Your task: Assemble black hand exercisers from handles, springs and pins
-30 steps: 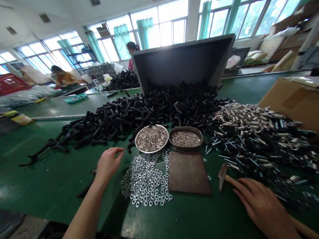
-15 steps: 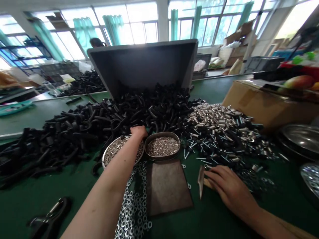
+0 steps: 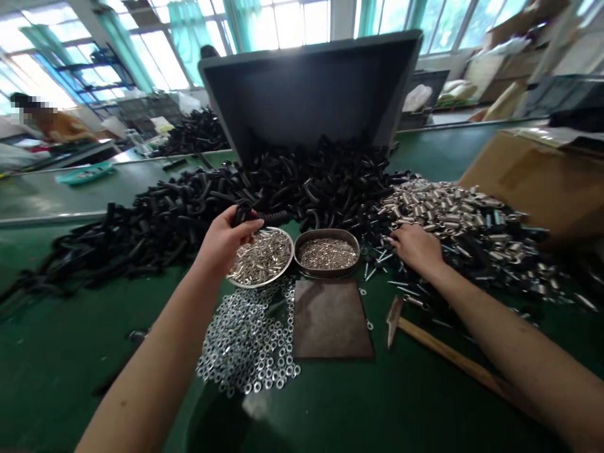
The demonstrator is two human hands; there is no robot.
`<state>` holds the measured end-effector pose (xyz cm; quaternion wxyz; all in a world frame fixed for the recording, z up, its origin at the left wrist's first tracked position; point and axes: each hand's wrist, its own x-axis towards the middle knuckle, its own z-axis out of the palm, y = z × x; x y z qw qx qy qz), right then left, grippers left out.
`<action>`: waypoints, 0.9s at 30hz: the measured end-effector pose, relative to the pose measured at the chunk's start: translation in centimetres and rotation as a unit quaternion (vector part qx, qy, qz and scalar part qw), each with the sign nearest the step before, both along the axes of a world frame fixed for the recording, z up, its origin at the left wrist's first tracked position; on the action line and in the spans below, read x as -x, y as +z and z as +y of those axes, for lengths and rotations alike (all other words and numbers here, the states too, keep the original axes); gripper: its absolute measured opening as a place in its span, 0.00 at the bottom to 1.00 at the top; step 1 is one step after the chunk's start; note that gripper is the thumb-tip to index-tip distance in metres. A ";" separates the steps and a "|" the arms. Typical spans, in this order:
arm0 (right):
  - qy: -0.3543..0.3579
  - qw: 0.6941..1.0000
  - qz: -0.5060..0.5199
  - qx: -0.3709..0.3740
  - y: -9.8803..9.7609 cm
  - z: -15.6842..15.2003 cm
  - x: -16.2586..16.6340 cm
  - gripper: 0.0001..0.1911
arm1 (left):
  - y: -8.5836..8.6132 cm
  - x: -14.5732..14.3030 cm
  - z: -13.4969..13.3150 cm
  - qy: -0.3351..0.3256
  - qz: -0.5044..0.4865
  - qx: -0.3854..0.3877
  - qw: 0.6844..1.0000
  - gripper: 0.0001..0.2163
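Note:
My left hand (image 3: 221, 242) is closed around a black curved part (image 3: 243, 216), above the back edge of a round dish (image 3: 291, 259) of small metal pins. My right hand (image 3: 418, 248) reaches to the near left edge of a pile of silver metal sleeves (image 3: 443, 204), fingers pinched together. What they hold, if anything, is too small to make out. A hammer (image 3: 453, 355) with a wooden handle lies below my right forearm. Between the hands stands an oval tin (image 3: 325, 273) of tiny metal pieces, behind a flat brown plate (image 3: 330, 321).
Loose metal nuts (image 3: 240, 343) spread left of the plate. A heap of black curved parts (image 3: 189, 207) spills from a tilted grey bin (image 3: 311, 94). Long screws (image 3: 406, 289) lie near the sleeves. A cardboard box (image 3: 533, 176) stands at right. Another person (image 3: 56, 123) is at far left.
My left hand has lifted back from the heap with a black part in it. My right hand has left the hammer and moved up to the sleeve pile. The view has shifted.

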<state>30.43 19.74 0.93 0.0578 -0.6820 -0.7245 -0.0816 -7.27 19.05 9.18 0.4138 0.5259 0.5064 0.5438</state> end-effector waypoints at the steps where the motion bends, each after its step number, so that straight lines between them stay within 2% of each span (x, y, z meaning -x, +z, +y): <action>1: 0.002 1.000 -0.001 0.008 -0.1 0.3 0.0 0.11 | 0.0 0.8 -1.9 0.006 -0.069 0.014 0.997 0.12; 3: 0.008 1.000 0.001 0.020 -0.2 0.7 -0.1 0.09 | -0.4 2.2 -5.5 0.046 -0.193 0.046 0.979 0.12; 6: 0.012 1.000 0.025 0.013 -0.3 0.7 -0.4 0.08 | -1.9 3.5 -10.0 0.133 -0.333 0.087 0.930 0.09; 8: 0.002 0.999 0.046 -0.007 -0.1 0.1 -0.2 0.11 | -3.3 3.8 -12.2 0.164 -0.370 0.120 0.907 0.07; 9: -0.005 0.997 0.074 -0.018 0.1 -0.5 0.0 0.12 | -4.2 3.8 -12.9 0.170 -0.357 0.134 0.909 0.07; 11: -0.009 0.981 0.192 -0.023 0.7 -2.1 1.0 0.13 | -5.9 3.6 -13.7 0.163 -0.241 0.156 0.944 0.08; 13: 0.007 0.938 0.346 0.012 1.4 -4.4 2.4 0.13 | -7.5 3.1 -13.8 0.123 -0.017 0.156 0.980 0.07; 14: 0.019 0.912 0.407 0.038 1.6 -5.7 3.2 0.14 | -8.2 2.7 -13.7 0.089 0.115 0.147 0.978 0.05; 16: 0.038 0.870 0.482 0.094 1.9 -8.5 4.9 0.16 | -9.0 1.9 -13.4 0.011 0.349 0.124 0.929 0.04; 18: 0.050 0.835 0.531 0.137 1.7 -11.1 6.5 0.17 | -9.4 1.1 -13.2 -0.043 0.498 0.109 0.859 0.06; 20: 0.060 0.793 0.582 0.169 1.1 -13.3 7.8 0.17 | -9.5 0.6 -13.2 -0.056 0.568 0.109 0.814 0.07; 23: 0.074 0.735 0.643 0.201 0.0 -15.6 9.5 0.15 | -9.4 0.3 -13.4 -0.049 0.600 0.109 0.791 0.06; 25: 0.073 0.703 0.673 0.217 -0.3 -16.7 10.6 0.14 | -9.3 0.1 -13.7 -0.037 0.583 0.106 0.804 0.06; 27: 0.069 0.679 0.695 0.229 -0.3 -17.5 11.8 0.13 | -9.0 -0.4 -14.4 -0.024 0.502 0.099 0.859 0.07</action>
